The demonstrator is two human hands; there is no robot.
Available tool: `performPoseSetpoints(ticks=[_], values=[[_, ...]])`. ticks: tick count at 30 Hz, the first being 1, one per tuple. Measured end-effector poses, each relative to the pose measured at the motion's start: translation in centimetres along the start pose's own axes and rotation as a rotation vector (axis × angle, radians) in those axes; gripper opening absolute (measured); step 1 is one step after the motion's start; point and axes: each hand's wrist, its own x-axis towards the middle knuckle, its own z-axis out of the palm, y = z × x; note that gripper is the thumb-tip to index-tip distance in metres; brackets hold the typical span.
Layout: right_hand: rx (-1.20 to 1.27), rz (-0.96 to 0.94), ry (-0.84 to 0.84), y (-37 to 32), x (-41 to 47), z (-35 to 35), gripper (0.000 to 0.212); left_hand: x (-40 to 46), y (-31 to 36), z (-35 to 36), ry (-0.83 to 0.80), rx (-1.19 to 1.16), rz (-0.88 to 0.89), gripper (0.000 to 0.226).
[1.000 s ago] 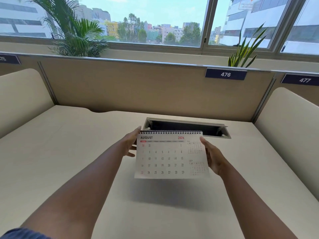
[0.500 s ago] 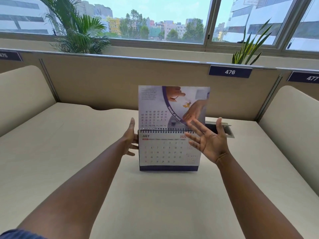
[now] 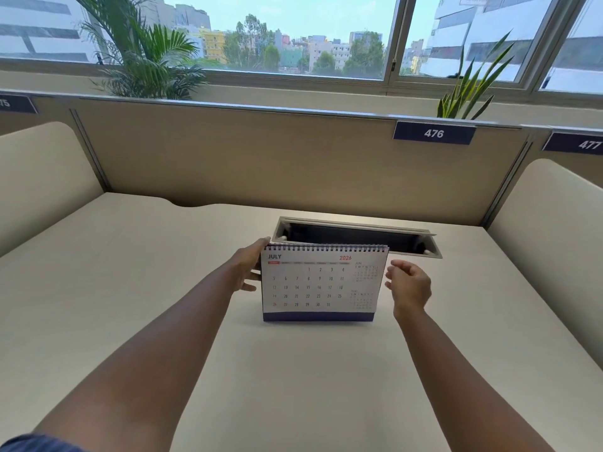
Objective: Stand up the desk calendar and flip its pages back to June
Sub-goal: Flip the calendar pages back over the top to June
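The spiral-bound desk calendar (image 3: 321,283) stands upright on the beige desk (image 3: 293,370), its front page reading JULY 2026 above a dark blue base strip. My left hand (image 3: 249,267) grips the calendar's left edge near the top corner, thumb toward the front. My right hand (image 3: 408,283) hovers just off the right edge, fingers loosely curled, touching nothing.
An open cable tray slot (image 3: 357,236) is sunk into the desk right behind the calendar. Padded partitions enclose the desk at the back (image 3: 293,164), left (image 3: 42,177) and right (image 3: 551,223). Label 476 (image 3: 434,133) hangs on the back partition; plants stand by the window.
The August page went up and over the spiral, exposing July, and the calendar came down to stand on the desk. My right hand let go of the page and drew back to the right.
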Motion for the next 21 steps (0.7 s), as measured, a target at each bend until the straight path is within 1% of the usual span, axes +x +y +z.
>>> performPoseSetpoints(ticks=[2,4,8,12,13,16,17,21], values=[[-0.168,0.076,-0.04,1.4,0.4,0.0,0.021,-0.1,0.0,0.0,-0.004,0.006,0.005,0.049],[-0.255,0.106,-0.106,2.3,0.3,-0.2,0.025,-0.2,0.0,-0.2,-0.016,0.009,0.002,0.049],[-0.317,0.01,-0.116,2.7,-0.9,-0.2,0.033,-0.3,0.2,-0.3,-0.034,0.029,-0.017,0.052],[-0.294,-0.015,-0.077,3.0,-1.6,-0.1,0.044,-0.5,0.3,-0.3,-0.039,0.04,-0.029,0.052],[-0.282,-0.02,-0.068,3.1,-1.5,-0.3,0.042,-0.6,0.3,-0.4,-0.04,0.041,-0.031,0.053],[-0.262,-0.051,-0.087,2.9,-1.4,-0.8,0.022,-0.5,0.2,-0.4,-0.041,0.038,-0.034,0.054],[-0.267,-0.061,-0.092,2.8,-1.4,-1.0,0.019,-0.5,0.2,-0.4,-0.041,0.037,-0.035,0.055],[-0.286,-0.076,-0.091,3.2,-0.9,-1.2,0.015,-0.5,0.2,-0.2,-0.029,0.025,-0.032,0.055]])
